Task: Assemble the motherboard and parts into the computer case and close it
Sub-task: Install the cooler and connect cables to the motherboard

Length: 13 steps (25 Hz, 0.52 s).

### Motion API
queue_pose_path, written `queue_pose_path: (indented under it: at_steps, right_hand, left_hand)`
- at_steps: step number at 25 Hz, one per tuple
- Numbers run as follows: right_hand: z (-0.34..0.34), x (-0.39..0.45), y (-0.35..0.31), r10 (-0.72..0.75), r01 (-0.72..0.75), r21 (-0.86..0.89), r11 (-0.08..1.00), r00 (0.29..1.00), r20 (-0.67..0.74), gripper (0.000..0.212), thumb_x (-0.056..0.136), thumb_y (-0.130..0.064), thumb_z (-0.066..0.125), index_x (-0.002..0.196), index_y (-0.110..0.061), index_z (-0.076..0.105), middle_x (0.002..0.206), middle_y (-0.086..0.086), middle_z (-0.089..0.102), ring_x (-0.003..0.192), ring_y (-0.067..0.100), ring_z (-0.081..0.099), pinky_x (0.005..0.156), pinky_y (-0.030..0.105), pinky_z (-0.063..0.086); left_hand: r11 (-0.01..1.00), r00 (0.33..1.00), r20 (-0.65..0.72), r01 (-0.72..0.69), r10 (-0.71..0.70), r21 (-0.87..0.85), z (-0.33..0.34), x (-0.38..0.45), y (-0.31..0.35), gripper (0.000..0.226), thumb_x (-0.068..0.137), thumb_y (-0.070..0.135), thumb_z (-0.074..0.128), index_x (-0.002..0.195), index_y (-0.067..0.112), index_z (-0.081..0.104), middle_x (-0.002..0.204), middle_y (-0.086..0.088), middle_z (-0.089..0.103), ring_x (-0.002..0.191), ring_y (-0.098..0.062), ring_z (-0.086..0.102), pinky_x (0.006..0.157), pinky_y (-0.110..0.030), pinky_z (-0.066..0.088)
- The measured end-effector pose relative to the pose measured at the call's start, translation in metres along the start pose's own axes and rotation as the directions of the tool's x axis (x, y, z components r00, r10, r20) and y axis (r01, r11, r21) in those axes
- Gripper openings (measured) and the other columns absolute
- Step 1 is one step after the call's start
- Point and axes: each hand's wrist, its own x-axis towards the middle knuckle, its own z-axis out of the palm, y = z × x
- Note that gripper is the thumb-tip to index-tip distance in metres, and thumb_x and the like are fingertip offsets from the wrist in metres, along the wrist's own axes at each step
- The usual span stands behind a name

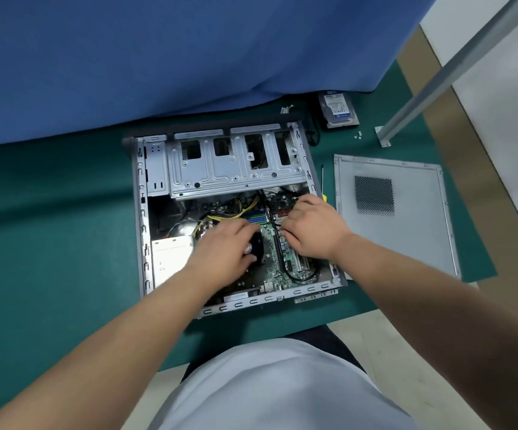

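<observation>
The open grey computer case (141, 212) lies flat on the green mat. Inside it sits the green motherboard (271, 265), with yellow and black cables (245, 206) running across its far part and a black cable looping at its near right. My left hand (225, 249) rests over the black CPU cooler (259, 246), fingers curved around it. My right hand (310, 228) is on the board's right half, fingers bent down onto it; what they touch is hidden. The silver power supply (170, 259) sits at the case's near left.
The case's grey side panel (406, 231) lies flat to the right. A hard drive (339, 110) lies at the back right, small screws (358, 135) near it. A screwdriver (322, 181) lies between case and panel. A blue cloth (158, 57) hangs behind; a metal post (437, 79) stands at right.
</observation>
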Motion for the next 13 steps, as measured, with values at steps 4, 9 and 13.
queue_pose_path:
  at_steps: [4,9,13]
  right_hand:
    - [0.003,0.001,0.001,0.013,-0.012,0.021,1.000,1.000,-0.022,0.038,0.097,-0.040,0.042,0.080,-0.026,0.072,0.077,-0.008,0.071,0.079,0.018,0.062,0.103,0.036,0.037]
    - [0.005,0.000,0.001,0.025,-0.022,0.055,0.998,0.998,-0.056,0.039,0.098,-0.038,0.041,0.076,-0.025,0.071,0.074,-0.007,0.070,0.074,0.018,0.060,0.103,0.036,0.038]
    - [0.007,0.001,0.001,0.030,-0.022,0.084,0.996,0.995,-0.094,0.038,0.097,-0.036,0.042,0.072,-0.025,0.068,0.072,-0.007,0.070,0.071,0.019,0.059,0.102,0.036,0.040]
  left_hand:
    - [0.979,0.964,0.214,0.128,-0.160,0.158,0.027,0.024,0.015,0.107,0.084,0.038,0.080,0.162,0.015,0.010,0.161,-0.010,0.030,0.149,-0.030,0.029,0.123,-0.043,0.024]
    - [0.960,0.949,0.240,0.146,-0.204,0.238,0.037,0.046,0.010,0.079,0.075,0.037,0.088,0.132,0.013,0.038,0.134,-0.007,0.053,0.128,-0.028,0.050,0.108,-0.040,0.039]
    - [0.962,0.935,0.285,0.149,-0.213,0.230,0.043,0.051,0.004,0.087,0.071,0.050,0.088,0.129,0.015,0.034,0.133,-0.007,0.050,0.128,-0.028,0.048,0.106,-0.040,0.038]
